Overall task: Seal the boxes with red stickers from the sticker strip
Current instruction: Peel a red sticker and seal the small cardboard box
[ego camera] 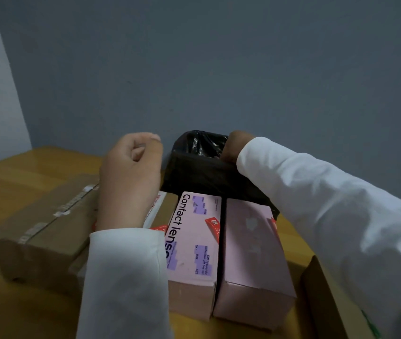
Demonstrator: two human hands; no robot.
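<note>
Bare left hand [131, 177], long white sleeves [317, 204], soft creased fabric

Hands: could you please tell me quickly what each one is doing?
Left hand: curled shut, holding nothing visible.
Right hand: at the black bag; fingers hidden.

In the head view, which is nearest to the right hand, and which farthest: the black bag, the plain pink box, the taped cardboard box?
From the right hand:
1. Black bag: the hand touches its rim, at the back.
2. Plain pink box: in front of the bag.
3. Taped cardboard box: far left on the table.
</note>
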